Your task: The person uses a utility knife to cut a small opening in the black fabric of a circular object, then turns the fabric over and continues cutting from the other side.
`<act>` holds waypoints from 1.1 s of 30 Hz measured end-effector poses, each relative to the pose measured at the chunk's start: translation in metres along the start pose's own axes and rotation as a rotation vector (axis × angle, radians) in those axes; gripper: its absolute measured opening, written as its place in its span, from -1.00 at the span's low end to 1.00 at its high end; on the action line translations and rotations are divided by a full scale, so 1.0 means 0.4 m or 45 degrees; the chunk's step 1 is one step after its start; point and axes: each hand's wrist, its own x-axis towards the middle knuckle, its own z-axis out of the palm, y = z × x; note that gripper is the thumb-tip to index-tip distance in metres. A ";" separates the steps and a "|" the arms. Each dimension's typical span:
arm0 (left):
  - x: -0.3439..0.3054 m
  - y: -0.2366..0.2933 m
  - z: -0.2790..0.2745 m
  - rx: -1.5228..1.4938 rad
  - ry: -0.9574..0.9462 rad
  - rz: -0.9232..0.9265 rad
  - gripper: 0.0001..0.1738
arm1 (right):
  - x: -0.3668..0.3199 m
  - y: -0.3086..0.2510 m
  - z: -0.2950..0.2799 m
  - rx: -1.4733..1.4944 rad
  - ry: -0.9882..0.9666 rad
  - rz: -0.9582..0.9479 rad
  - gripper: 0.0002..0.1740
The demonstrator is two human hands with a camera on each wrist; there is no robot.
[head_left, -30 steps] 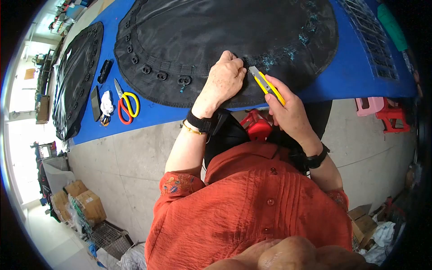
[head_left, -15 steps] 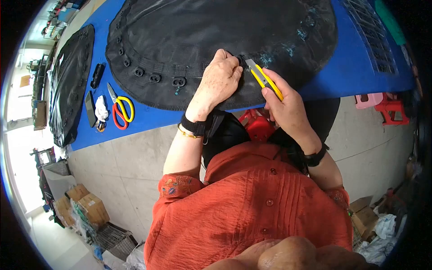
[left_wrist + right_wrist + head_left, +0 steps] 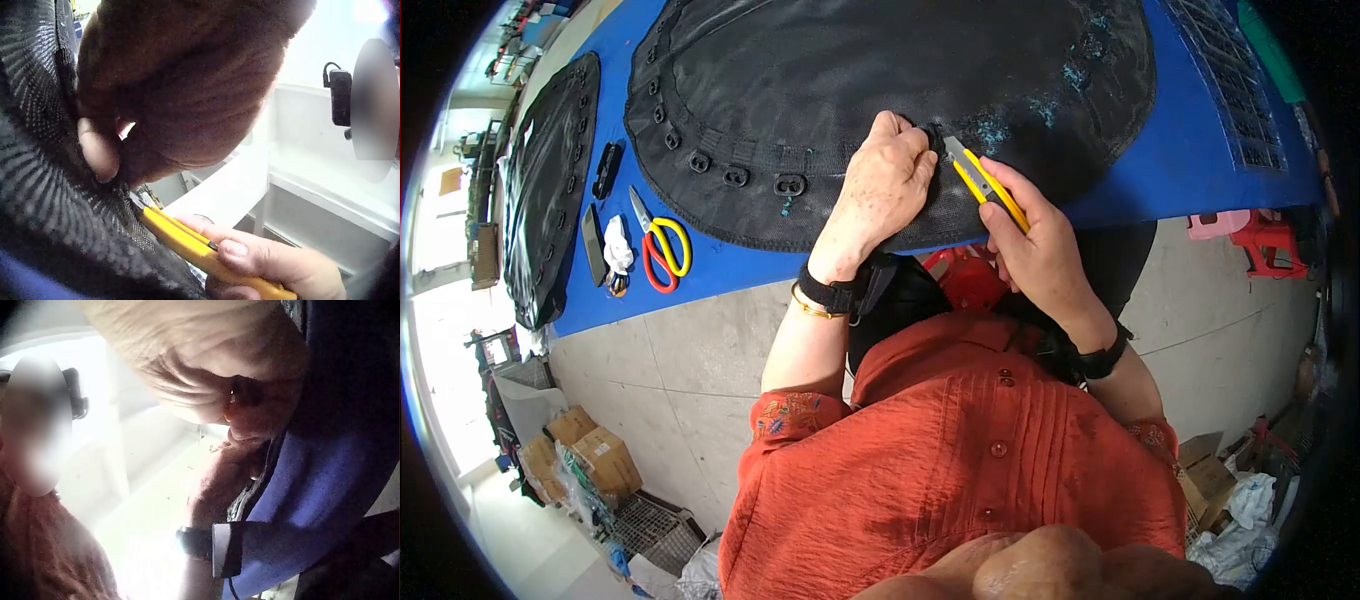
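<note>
The left hand (image 3: 885, 190) lay on the black mesh panel (image 3: 850, 80) near its front hem, where the panel was spread across the blue counter (image 3: 1190, 160). Its fingers (image 3: 100, 150) were curled and pinched a fold of the mesh, as the left wrist view showed. The right hand (image 3: 1035, 245) gripped a yellow utility knife (image 3: 985, 185), fingers wrapped round the handle and the forefinger laid along it. The blade tip pointed at the spot just beside the left knuckles. To cut cleanly here, the pinched fold probably needed to be held taut and lifted off the layer beneath. The blade was best kept shallow and drawn away from the left thumb, which sat very near the edge. That closeness looked like the main hazard, and the mesh under the fold could be nicked if the tip dipped. Along the hem to the left ran a row of black plastic loops (image 3: 788, 185). Further left on the counter lay red-and-yellow scissors (image 3: 658, 245), a white rag (image 3: 617, 245) and a second mesh panel (image 3: 540, 180), all well apart from the hands. A red stool (image 3: 965, 275) stood under the counter edge, between the person's arms.
</note>
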 end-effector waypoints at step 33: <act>-0.005 -0.012 0.001 0.006 0.011 0.028 -0.85 | -0.038 -0.002 -0.023 0.024 0.023 -0.041 -0.50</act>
